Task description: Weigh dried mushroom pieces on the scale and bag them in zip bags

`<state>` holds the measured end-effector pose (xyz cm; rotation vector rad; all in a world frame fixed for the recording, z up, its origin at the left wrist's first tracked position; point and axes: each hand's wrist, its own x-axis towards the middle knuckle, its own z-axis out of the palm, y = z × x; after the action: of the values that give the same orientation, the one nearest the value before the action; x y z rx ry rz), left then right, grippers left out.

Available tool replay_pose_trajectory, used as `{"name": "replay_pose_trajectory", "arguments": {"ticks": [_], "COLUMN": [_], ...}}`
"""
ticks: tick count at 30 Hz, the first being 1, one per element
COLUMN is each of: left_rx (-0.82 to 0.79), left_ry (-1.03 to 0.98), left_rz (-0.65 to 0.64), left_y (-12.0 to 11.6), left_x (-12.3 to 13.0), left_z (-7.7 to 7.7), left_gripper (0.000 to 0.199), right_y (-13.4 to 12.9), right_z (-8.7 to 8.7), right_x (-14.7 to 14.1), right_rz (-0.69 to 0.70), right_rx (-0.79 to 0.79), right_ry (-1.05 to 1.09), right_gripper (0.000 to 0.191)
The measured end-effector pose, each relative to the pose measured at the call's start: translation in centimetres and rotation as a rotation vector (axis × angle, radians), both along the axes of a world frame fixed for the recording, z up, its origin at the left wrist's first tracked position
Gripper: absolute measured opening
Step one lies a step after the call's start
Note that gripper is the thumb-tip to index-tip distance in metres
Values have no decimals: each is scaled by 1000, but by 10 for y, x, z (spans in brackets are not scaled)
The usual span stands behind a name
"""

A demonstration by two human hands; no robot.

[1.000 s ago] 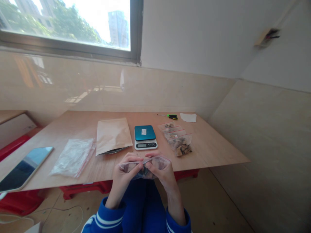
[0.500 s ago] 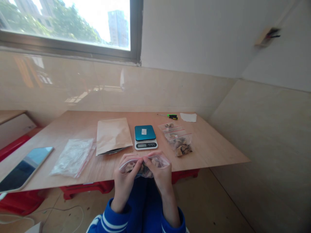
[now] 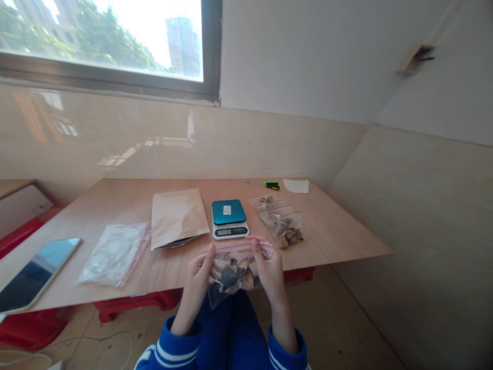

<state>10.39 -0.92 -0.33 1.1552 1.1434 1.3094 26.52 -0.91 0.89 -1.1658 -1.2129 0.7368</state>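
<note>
A clear zip bag (image 3: 234, 272) with dark and tan dried pieces hangs between my hands at the table's front edge. My left hand (image 3: 199, 271) pinches its top left corner between thumb and fingers. The top right part of the bag is gripped by my right hand (image 3: 267, 262). Just behind the bag is a white scale (image 3: 231, 230) with a blue-green plate. Several filled zip bags (image 3: 289, 234) lie overlapping in a row to the scale's right. On its left rests a brown paper pouch (image 3: 179, 216), its dark opening facing me.
A stack of clear bags (image 3: 113, 252) and a phone (image 3: 36, 272) lie on the left of the wooden table (image 3: 339, 241). Screwdrivers (image 3: 269, 185) and a white paper (image 3: 296, 186) are at the back. Red stools (image 3: 134, 303) stand beneath.
My hands have moved apart along the bag's top edge. The bag's mouth, earlier gaping, is now drawn flat, and its front with the dried pieces shows. The view has shifted slightly.
</note>
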Motion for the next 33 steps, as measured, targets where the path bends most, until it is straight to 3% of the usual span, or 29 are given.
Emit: {"name": "replay_pose_trajectory", "arguments": {"ticks": [2,5,7,10,13,16,18,21,24,27,29,31,33], "left_rx": [-51,-90,-83,-18,114,312,370,378,341,274,232,234,262], "left_ry": [-22,-36,3,157,406,691,853,1044,1165,1123,1124,1187,1241], "left_rz": [-48,-39,24,149,275,334,310,211,113,6,43,126,208], "left_y": [2,6,8,12,21,37,51,71,84,87,86,84,82], "left_x": [-2,-17,-33,-56,-76,-94,-107,-125,-139,-144,-144,-140,-134], "left_z": [1,4,5,0,-13,-30,-41,-50,-49,-34,-17,3,23], "left_gripper": [54,61,61,56,43,37,41,51,47,43,40,37,34], "right_y": [6,24,42,67,75,63,50,43,56,79,88,89,82], "right_z": [-4,-11,-16,-21,-30,-48,-64,-84,-91,-79,-62,-39,-14], "right_x": [17,65,106,157,174,159,142,119,106,102,95,77,45], "right_rz": [-75,-280,-422,-642,-821,-956,-947,-863,-838,-759,-713,-679,-530], "right_rx": [-3,1,-11,-69,-34,114,120,-20,-228,-389,-427,-315,-30], "right_ry": [-26,-46,-104,-357,-623,-735,-777,-839,-843,-820,-794,-769,-738], "right_gripper": [31,39,47,59,69,63,59,63,67,68,69,67,56]}}
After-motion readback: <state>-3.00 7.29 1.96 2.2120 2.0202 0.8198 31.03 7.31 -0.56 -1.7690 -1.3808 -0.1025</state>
